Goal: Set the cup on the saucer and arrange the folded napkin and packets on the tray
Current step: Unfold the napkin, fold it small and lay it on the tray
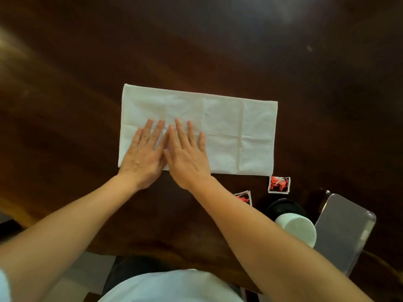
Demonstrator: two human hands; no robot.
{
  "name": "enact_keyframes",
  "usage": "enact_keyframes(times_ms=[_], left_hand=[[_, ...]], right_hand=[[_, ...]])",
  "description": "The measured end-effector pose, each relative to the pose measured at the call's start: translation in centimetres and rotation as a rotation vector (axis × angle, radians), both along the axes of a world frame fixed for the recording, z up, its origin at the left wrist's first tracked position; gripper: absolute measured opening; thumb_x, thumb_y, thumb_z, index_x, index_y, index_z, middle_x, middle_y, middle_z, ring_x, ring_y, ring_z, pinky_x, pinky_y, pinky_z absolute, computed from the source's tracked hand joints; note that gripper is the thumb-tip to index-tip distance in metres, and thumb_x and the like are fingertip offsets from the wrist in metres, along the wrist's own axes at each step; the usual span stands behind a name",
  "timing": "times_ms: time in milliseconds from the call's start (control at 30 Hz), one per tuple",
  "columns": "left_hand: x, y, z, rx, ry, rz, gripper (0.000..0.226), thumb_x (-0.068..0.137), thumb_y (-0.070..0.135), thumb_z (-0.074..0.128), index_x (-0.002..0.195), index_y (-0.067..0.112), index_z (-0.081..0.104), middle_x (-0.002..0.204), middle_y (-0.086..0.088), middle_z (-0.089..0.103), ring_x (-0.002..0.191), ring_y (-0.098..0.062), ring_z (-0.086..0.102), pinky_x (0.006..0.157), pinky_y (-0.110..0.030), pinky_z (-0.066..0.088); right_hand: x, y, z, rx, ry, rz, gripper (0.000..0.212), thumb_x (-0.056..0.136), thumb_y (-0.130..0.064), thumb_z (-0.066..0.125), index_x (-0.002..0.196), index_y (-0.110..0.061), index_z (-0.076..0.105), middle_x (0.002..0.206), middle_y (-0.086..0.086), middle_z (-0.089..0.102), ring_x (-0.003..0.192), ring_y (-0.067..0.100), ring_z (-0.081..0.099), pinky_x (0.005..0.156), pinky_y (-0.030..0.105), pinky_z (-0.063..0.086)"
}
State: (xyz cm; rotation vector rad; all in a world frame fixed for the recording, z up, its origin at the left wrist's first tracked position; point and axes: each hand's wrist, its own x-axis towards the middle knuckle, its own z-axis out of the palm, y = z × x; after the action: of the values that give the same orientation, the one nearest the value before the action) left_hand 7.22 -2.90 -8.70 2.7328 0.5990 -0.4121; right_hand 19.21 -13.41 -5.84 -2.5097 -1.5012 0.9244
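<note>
lying flat on the dark wooden desk [218, 51] is a white napkin [229, 131], spread out as a long rectangle with fold lines across it. both hands press down on its left part, side by side and touching. the left hand [144, 153] is open with its fingers [150, 129] stretched out flat on the cloth, holding nothing. the right hand [187, 155] is open too, its fingers [181, 131] spread flat on the cloth, holding nothing.

just beside the near right corner of the napkin lies a small red and black packet [279, 184]. a second packet [244, 197] like it lies near the first, partly hidden under the right arm. closer to the person, a white cup [298, 229] sits near the desk's edge. a dark round saucer [285, 207] lies right behind the cup, and the cup covers part of it. to the right of the cup is a shiny grey tray [342, 232], tilted in the view, with nothing on it.
</note>
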Motion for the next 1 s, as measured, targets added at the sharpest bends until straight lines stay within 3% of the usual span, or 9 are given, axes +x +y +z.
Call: enact_keyframes(times_ms=[200, 367, 500, 533, 600, 633, 700, 867, 1000], left_hand=[[-3.2, 2.4, -0.9, 0.128, -0.025, 0.050, 0.077, 0.097, 0.053, 0.023, 0.161, 0.014, 0.004, 0.169, -0.009, -0.003, 0.156, -0.031, -0.004, 0.125, -0.050, 0.004], [-4.6, 3.5, -0.7, 0.147, -0.016, 0.038, 0.077, 0.098, 0.052, 0.022, 0.161, 0.011, 0.005, 0.170, -0.009, -0.003, 0.156, -0.029, -0.004, 0.125, -0.047, -0.001], [-5.0, 4.3, 0.1, 0.151, 0.022, -0.014, 0.082, 0.099, 0.063, 0.013, 0.160, 0.009, 0.008, 0.169, -0.012, -0.001, 0.156, -0.030, -0.004, 0.124, -0.039, -0.009], [-5.1, 4.4, 0.5, 0.148, 0.024, 0.023, 0.086, 0.097, 0.067, 0.018, 0.160, 0.009, 0.012, 0.169, -0.013, 0.005, 0.155, -0.033, 0.002, 0.123, -0.040, -0.006], [-5.0, 4.2, 2.1, 0.126, 0.011, 0.212, 0.093, 0.088, 0.068, 0.046, 0.154, 0.005, 0.028, 0.159, -0.021, 0.025, 0.145, -0.041, 0.025, 0.118, -0.051, 0.020], [-4.9, 4.0, 2.9, 0.111, -0.006, 0.321, 0.092, 0.083, 0.063, 0.062, 0.148, 0.004, 0.036, 0.149, -0.024, 0.036, 0.133, -0.044, 0.036, 0.107, -0.054, 0.035], [-4.9, 3.2, 4.3, 0.052, -0.024, 0.480, 0.084, 0.077, 0.048, 0.080, 0.138, 0.002, 0.044, 0.130, -0.024, 0.045, 0.113, -0.044, 0.046, 0.090, -0.050, 0.047], [-5.4, 3.0, 5.5, -0.187, -0.037, 0.773, 0.061, 0.084, 0.032, 0.078, 0.133, 0.008, 0.052, 0.122, -0.013, 0.055, 0.105, -0.032, 0.060, 0.087, -0.042, 0.049], [-4.9, 3.9, 6.1, -0.402, -0.066, 1.055, 0.048, 0.080, 0.023, 0.083, 0.120, 0.012, 0.059, 0.098, -0.003, 0.065, 0.083, -0.027, 0.070, 0.080, -0.044, 0.061]], right_hand=[[2.9, -3.8, -2.8, -0.080, -0.266, 0.002, 0.067, 0.102, -0.056, 0.010, 0.157, -0.027, -0.014, 0.165, 0.000, -0.023, 0.150, 0.025, -0.026, 0.121, 0.055, -0.010], [8.9, -11.0, -2.1, -0.195, -0.313, -0.242, 0.066, 0.101, -0.055, 0.006, 0.154, -0.029, -0.023, 0.164, 0.002, -0.028, 0.150, 0.027, -0.026, 0.122, 0.056, -0.005], [11.2, -13.0, -0.4, -0.327, -0.271, -0.357, 0.071, 0.098, -0.065, 0.006, 0.153, -0.032, -0.023, 0.162, 0.000, -0.031, 0.150, 0.031, -0.025, 0.123, 0.055, -0.002], [11.2, -12.6, 0.2, -0.339, -0.251, -0.394, 0.075, 0.097, -0.067, 0.012, 0.155, -0.031, -0.019, 0.164, 0.002, -0.027, 0.151, 0.033, -0.020, 0.123, 0.056, 0.003], [10.9, -11.4, 1.4, -0.327, -0.200, -0.567, 0.084, 0.095, -0.068, 0.033, 0.158, -0.027, -0.006, 0.167, 0.008, -0.011, 0.152, 0.038, -0.004, 0.118, 0.059, 0.020], [10.7, -10.9, 1.9, -0.313, -0.166, -0.684, 0.089, 0.093, -0.066, 0.044, 0.158, -0.024, 0.001, 0.167, 0.010, -0.002, 0.151, 0.040, 0.005, 0.113, 0.060, 0.028], [10.5, -10.2, 2.8, -0.303, -0.109, -0.847, 0.094, 0.089, -0.059, 0.060, 0.157, -0.020, 0.009, 0.163, 0.013, 0.010, 0.144, 0.042, 0.019, 0.103, 0.058, 0.040], [11.2, -9.9, 4.1, -0.293, 0.005, -1.101, 0.082, 0.083, -0.037, 0.078, 0.145, -0.011, 0.031, 0.141, 0.019, 0.036, 0.116, 0.041, 0.054, 0.076, 0.044, 0.048], [12.3, -10.5, 5.1, -0.227, 0.152, -1.345, 0.047, 0.082, -0.016, 0.076, 0.122, -0.001, 0.059, 0.118, 0.018, 0.063, 0.097, 0.033, 0.061, 0.068, 0.039, 0.055]])
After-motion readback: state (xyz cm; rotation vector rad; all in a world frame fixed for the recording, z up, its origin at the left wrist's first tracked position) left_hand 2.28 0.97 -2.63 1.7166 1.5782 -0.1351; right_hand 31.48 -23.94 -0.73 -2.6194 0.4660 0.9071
